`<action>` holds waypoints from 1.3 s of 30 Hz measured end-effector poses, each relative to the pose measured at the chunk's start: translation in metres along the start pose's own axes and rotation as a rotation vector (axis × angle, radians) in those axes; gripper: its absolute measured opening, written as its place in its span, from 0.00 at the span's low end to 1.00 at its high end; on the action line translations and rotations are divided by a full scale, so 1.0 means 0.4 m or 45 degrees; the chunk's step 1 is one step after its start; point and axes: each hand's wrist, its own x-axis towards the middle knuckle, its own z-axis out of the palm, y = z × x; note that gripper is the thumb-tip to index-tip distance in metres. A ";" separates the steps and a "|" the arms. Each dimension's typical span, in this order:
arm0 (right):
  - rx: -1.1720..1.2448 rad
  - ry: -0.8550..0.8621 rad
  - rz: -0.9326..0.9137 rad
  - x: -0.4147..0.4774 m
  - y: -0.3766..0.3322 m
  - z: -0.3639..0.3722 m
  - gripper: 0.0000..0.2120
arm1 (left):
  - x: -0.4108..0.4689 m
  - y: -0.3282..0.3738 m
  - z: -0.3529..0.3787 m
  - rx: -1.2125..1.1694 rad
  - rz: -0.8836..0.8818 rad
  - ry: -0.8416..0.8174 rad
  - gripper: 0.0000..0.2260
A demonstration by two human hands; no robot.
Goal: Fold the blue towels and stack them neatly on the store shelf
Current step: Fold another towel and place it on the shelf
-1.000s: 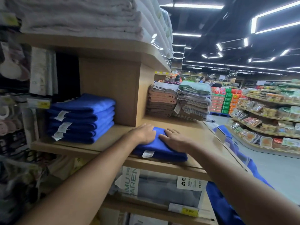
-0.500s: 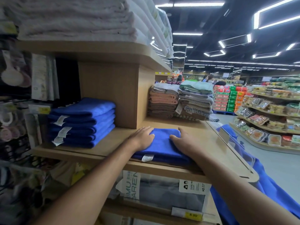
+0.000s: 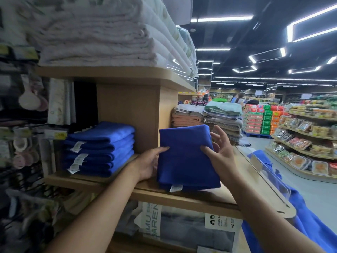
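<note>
**Folded Blue Towel Held Upright at Store Shelf**

A person holds a folded blue towel (image 3: pixel 186 156) with both hands above the middle board of a wooden store shelf (image 3: pixel 182 198). The towel stands tilted up on end, its flat face toward the camera. Its lower edge, which carries a small white label, sits at the board; whether it touches cannot be told.

The left hand (image 3: pixel 147 165) grips the towel's left edge, thumb laid across the front and the fingers hidden behind the cloth. The right hand (image 3: pixel 218 154) pinches the right edge with the thumb on the front, while its other fingers are loosely spread and partly curled beside and behind the towel.

To the left, past an upright wooden panel, a stack of blue towels (image 3: pixel 102 148) lies on the same shelf, white labels facing out. White linens (image 3: pixel 102 37) are piled on the shelf above. Farther along to the right sit stacks of beige, grey and green towels (image 3: pixel 218 119). Loose blue cloth (image 3: pixel 310 225) hangs off the shelf's near right end. Grocery shelves (image 3: pixel 306 139) line the aisle at far right.
</note>
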 end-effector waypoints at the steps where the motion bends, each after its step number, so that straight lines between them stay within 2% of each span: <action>1: 0.033 0.014 0.031 0.000 -0.004 0.001 0.36 | -0.006 0.006 0.006 0.068 -0.002 0.012 0.19; 4: 0.101 0.039 0.199 0.004 -0.012 0.016 0.28 | -0.013 0.034 0.023 0.238 0.219 0.245 0.19; 7: 0.216 -0.139 0.398 0.020 -0.038 0.057 0.10 | -0.037 0.109 0.023 0.391 0.437 0.348 0.13; 10: 0.290 -0.405 0.639 0.044 -0.085 0.136 0.12 | -0.081 0.222 -0.008 0.553 0.525 0.422 0.10; 14: 0.351 -0.512 0.643 0.106 -0.143 0.275 0.18 | -0.123 0.376 -0.099 0.729 0.460 0.500 0.11; 17: 0.413 -0.491 0.633 0.160 -0.185 0.392 0.09 | -0.147 0.470 -0.204 0.983 0.368 0.625 0.13; 21: 0.404 -0.538 0.616 0.216 -0.197 0.554 0.01 | -0.156 0.567 -0.337 1.598 0.177 0.903 0.17; 24: 0.315 -0.531 0.585 0.224 -0.172 0.646 0.03 | -0.147 0.594 -0.418 1.787 0.041 1.007 0.15; 28: 0.121 -0.567 0.496 0.224 -0.112 0.710 0.04 | -0.118 0.574 -0.484 1.880 0.032 1.060 0.21; 30: 0.033 -0.545 0.594 0.216 -0.088 0.718 0.04 | -0.106 0.550 -0.498 1.931 0.015 1.047 0.22; 32: -0.217 -0.513 0.600 0.212 -0.069 0.712 0.06 | -0.100 0.527 -0.501 2.019 -0.033 1.013 0.22; 34: -0.588 -0.463 0.425 0.221 -0.040 0.705 0.21 | -0.097 0.509 -0.486 2.100 0.043 1.005 0.23; 36: -0.828 -0.372 0.103 0.229 -0.030 0.705 0.32 | -0.086 0.495 -0.461 2.111 0.247 0.936 0.20; 38: -0.870 -0.480 -0.144 0.238 -0.028 0.723 0.33 | -0.074 0.476 -0.444 2.061 0.317 0.773 0.18; 39: -0.920 -0.603 -0.177 0.241 -0.022 0.735 0.32 | -0.071 0.462 -0.442 2.034 0.280 0.677 0.18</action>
